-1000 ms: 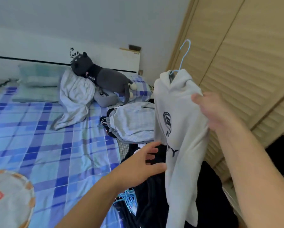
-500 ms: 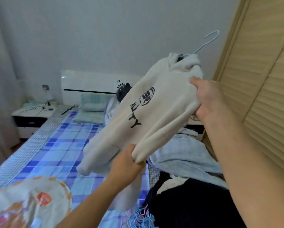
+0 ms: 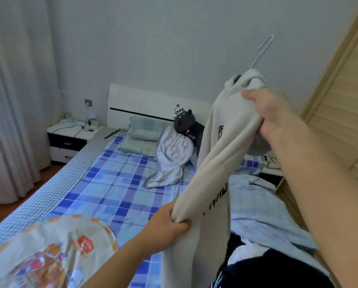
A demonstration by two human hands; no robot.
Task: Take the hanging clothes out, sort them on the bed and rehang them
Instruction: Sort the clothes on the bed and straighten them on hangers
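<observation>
A cream hoodie [image 3: 217, 161] with black print hangs on a light blue hanger [image 3: 262, 51], held up over the bed [image 3: 111, 183]. My right hand [image 3: 271, 113] grips the hoodie near its shoulder, just below the hood. My left hand [image 3: 169, 222] clutches a bunched fold of the hoodie lower down. The hanger's hook sticks up above the hood; the rest of the hanger is hidden inside the garment.
A pile of clothes lies at the bed's right side: a pale blue checked garment [image 3: 261, 206] and dark clothing [image 3: 273, 273]. A grey plush toy [image 3: 186, 123], a crumpled white cloth [image 3: 172, 161], and a pillow [image 3: 147, 129] sit near the headboard. A printed quilt [image 3: 49, 254] lies bottom left. The slatted wardrobe door [image 3: 344, 113] stands at right.
My left hand reached out and took hold of the hoodie's lower part. Both hands then lifted and tilted the hoodie over the bed, and my view rose toward the headboard.
</observation>
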